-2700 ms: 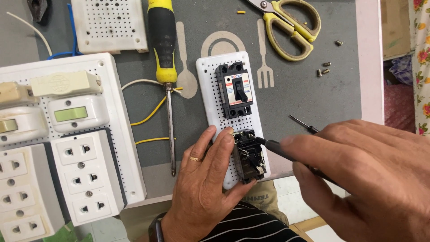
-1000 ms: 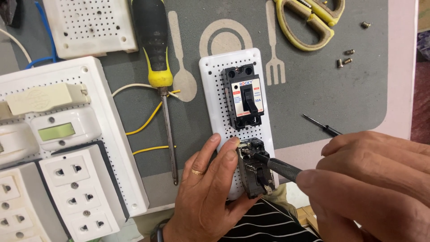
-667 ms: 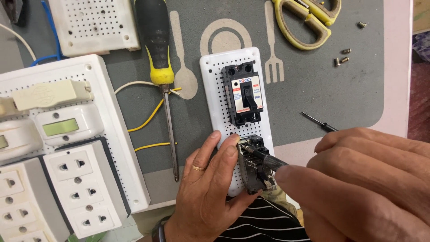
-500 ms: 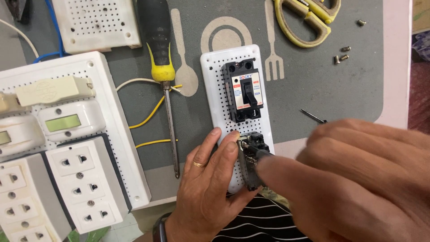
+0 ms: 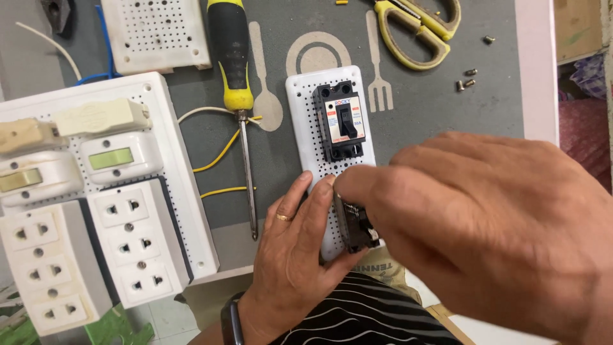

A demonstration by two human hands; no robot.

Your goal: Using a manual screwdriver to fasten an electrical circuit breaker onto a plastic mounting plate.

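Observation:
A narrow white perforated board (image 5: 303,121) lies on a grey mat and carries a black circuit breaker (image 5: 343,121) at its top. A second black breaker (image 5: 354,227) sits lower on the board. My left hand (image 5: 294,255), with a ring on one finger, grips the board's lower left edge, thumb beside that lower breaker. My right hand (image 5: 485,223) reaches in from the right with its fingers closed, fingertips touching the top of the lower breaker. It hides most of that breaker and the small dark screwdriver it carried a moment earlier.
A large yellow-and-black screwdriver (image 5: 230,57) lies left of the board over yellow wires (image 5: 220,150). A big white panel with sockets and switches (image 5: 172,160) fills the left. Yellow scissors (image 5: 421,25) and loose screws (image 5: 466,76) lie at the top right, another perforated board (image 5: 153,32) at the top.
My right hand has moved left over the lower breaker and now covers it and the small screwdriver's shaft. My left hand stays on the board.

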